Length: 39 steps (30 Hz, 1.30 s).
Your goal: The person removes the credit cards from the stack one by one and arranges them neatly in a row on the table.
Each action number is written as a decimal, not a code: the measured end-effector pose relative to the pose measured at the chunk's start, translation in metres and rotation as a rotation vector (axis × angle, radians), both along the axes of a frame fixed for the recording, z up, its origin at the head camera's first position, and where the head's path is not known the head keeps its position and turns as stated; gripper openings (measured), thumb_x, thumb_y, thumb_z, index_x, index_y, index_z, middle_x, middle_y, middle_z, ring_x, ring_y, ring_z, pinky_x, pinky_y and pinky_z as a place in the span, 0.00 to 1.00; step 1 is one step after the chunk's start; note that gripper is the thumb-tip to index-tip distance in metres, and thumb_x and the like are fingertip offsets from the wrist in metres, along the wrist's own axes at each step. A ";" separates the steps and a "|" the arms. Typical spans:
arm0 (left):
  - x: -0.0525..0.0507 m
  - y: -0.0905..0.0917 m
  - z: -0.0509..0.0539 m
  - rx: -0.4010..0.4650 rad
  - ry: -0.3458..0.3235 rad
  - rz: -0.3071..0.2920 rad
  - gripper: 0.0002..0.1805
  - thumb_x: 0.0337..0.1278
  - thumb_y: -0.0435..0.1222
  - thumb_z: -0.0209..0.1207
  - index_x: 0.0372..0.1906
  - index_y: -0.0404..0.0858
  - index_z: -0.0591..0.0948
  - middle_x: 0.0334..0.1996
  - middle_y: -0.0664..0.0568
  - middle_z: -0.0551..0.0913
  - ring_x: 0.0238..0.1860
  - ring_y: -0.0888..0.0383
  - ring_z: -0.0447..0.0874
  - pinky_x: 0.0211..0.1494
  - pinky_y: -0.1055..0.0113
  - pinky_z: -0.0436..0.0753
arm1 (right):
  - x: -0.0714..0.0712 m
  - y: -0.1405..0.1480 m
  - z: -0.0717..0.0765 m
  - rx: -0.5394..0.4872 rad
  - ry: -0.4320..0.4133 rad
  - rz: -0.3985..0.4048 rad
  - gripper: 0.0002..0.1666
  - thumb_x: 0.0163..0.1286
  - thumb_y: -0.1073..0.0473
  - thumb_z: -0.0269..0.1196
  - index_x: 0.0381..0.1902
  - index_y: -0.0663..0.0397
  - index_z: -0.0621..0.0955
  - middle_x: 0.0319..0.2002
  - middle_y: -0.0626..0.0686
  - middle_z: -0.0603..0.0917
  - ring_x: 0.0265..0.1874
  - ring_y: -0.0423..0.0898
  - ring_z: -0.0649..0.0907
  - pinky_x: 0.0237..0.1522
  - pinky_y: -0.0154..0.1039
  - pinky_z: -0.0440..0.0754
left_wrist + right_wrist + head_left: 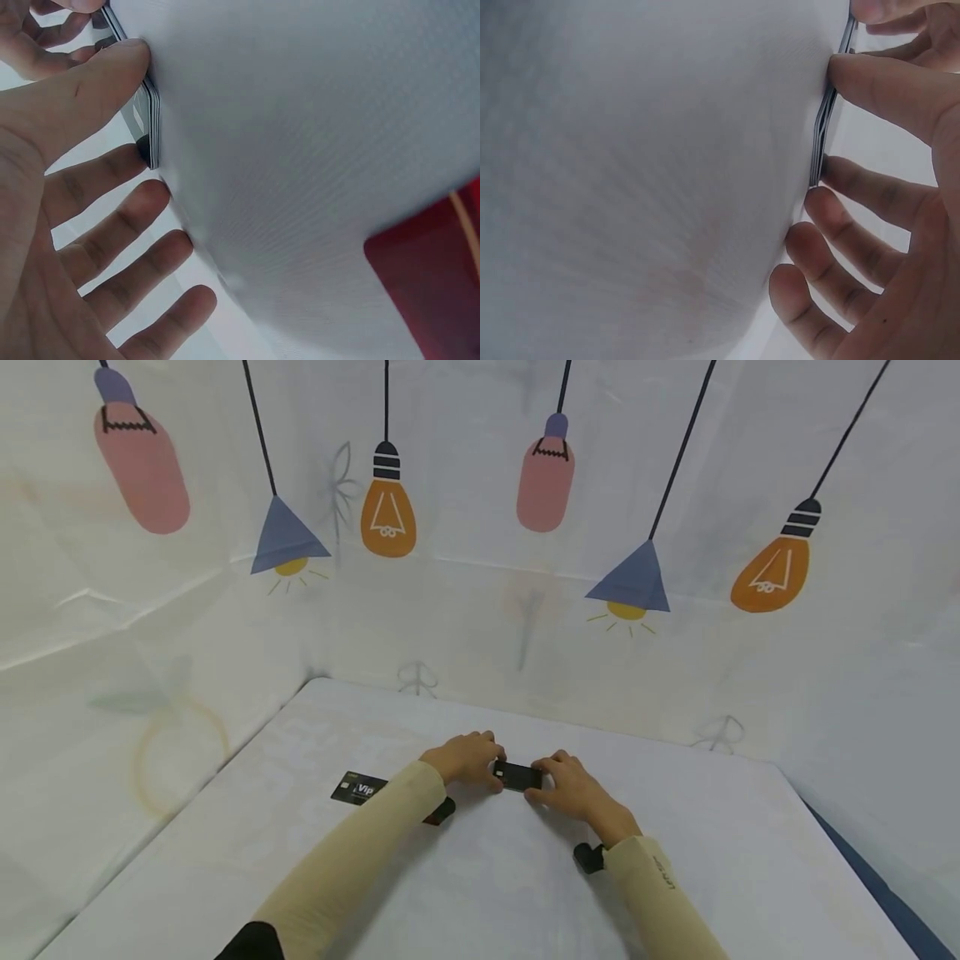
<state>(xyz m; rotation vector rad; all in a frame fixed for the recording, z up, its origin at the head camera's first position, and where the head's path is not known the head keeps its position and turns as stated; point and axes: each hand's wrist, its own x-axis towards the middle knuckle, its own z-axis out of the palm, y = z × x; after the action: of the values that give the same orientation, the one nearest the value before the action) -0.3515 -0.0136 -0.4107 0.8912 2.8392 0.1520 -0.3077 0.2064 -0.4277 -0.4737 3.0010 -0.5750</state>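
Observation:
A small stack of dark cards (pixel 517 776) lies on the white table between the two hands. My left hand (pixel 468 758) pinches the stack's left end with thumb and index finger. At the opposite end, my right hand (pixel 573 785) grips it the same way. Seen edge-on in the left wrist view, the stack (pixel 154 127) shows several thin layers; the other fingers are spread beside it. In the right wrist view, slight gaps show between the cards (pixel 821 135). A black card marked "Vip" (pixel 358 787) lies to the left, partly hidden by the left sleeve.
A dark red card (pixel 431 277) with a gold stripe rests on the table in the left wrist view. White sheeting (pixel 480 610) printed with hanging lamps rises behind and left of the table (pixel 495 893). Dark wrist devices (pixel 588 857) sit by both cuffs.

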 end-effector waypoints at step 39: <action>0.006 -0.011 0.005 0.039 0.052 -0.059 0.32 0.59 0.57 0.67 0.66 0.48 0.79 0.58 0.52 0.77 0.56 0.54 0.75 0.63 0.57 0.74 | 0.009 -0.004 0.013 0.043 0.073 0.018 0.32 0.62 0.41 0.73 0.59 0.51 0.82 0.52 0.51 0.79 0.52 0.49 0.79 0.53 0.53 0.79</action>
<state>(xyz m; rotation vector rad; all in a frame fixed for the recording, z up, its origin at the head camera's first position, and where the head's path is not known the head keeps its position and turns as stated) -0.3450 -0.0246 -0.4059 1.0004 2.8629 0.1806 -0.2990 0.2028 -0.4142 -0.5295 3.0676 -0.5019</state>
